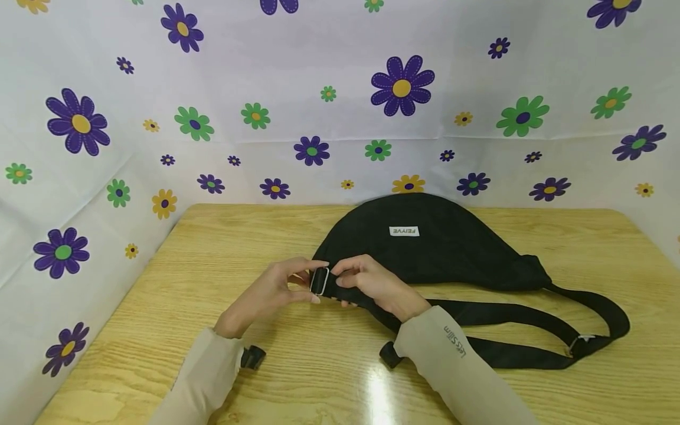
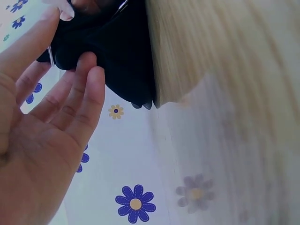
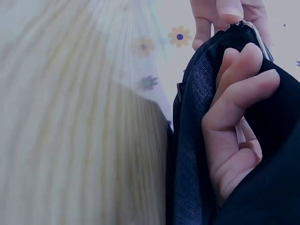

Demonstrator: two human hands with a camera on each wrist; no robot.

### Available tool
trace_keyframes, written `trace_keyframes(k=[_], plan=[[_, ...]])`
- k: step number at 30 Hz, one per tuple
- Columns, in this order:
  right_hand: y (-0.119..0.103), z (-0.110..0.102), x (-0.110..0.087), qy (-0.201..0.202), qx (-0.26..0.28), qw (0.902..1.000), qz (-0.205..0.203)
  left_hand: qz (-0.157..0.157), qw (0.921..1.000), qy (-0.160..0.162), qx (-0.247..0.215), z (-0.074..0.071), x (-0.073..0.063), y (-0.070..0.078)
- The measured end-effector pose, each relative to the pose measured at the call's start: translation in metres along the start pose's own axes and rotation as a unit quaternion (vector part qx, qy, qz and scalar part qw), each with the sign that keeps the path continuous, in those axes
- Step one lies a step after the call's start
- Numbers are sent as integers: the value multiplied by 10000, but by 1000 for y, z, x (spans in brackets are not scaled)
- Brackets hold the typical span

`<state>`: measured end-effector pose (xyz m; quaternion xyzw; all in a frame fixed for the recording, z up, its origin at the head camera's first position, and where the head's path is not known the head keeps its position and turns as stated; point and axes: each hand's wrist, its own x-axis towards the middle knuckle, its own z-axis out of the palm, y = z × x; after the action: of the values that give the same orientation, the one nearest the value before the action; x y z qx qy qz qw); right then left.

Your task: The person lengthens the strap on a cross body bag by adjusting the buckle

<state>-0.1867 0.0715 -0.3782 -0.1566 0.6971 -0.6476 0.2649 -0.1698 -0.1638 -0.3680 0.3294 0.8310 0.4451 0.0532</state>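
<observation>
A black waist bag (image 1: 446, 254) with a small white label lies toward the back of the table. At its left end, my left hand (image 1: 268, 292) pinches the metal slide buckle (image 1: 326, 282) on the strap between thumb and fingers. Close beside it, my right hand (image 1: 378, 288) grips the black strap (image 1: 342, 291), fingers curled. In the left wrist view, the other fingers of the left hand (image 2: 56, 136) are extended beside the black fabric (image 2: 124, 51). The right wrist view has the right hand (image 3: 229, 122) bent around the strap, partly covered by black cloth.
The bag's long strap (image 1: 499, 311) loops to the right, where a second metal slider (image 1: 581, 340) sits. A light wood table (image 1: 159, 330) carries everything. Behind it hangs a white cloth (image 1: 340, 118) with printed flowers. Small black blocks (image 1: 254, 357) show by both cuffs.
</observation>
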Motion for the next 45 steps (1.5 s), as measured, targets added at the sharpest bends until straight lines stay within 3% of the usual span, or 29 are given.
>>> trace_keyframes(k=[5,10,19,24,35,39,45], plan=[[-3,2,-2,-168,274,9994,92,57,9999,-80,53,0,0,0],[-8,3,-4,-415,281,9987,-76,72,9997,-214,132,0,1,-1],[-10,0,-5,-451,176,9983,-331,-71,10000,-15,-35,2,-1,1],[-12,-7,-6,-441,-88,9978,-480,-9,9999,108,-58,3,-1,2],[-11,-32,-11,-706,-918,9928,-299,82,9997,234,25,1,-1,3],[-10,-31,-10,-845,-742,9923,-518,110,9996,237,-44,1,-1,3],[-14,-14,-8,-746,-458,9937,-697,234,9995,154,-147,4,1,3]])
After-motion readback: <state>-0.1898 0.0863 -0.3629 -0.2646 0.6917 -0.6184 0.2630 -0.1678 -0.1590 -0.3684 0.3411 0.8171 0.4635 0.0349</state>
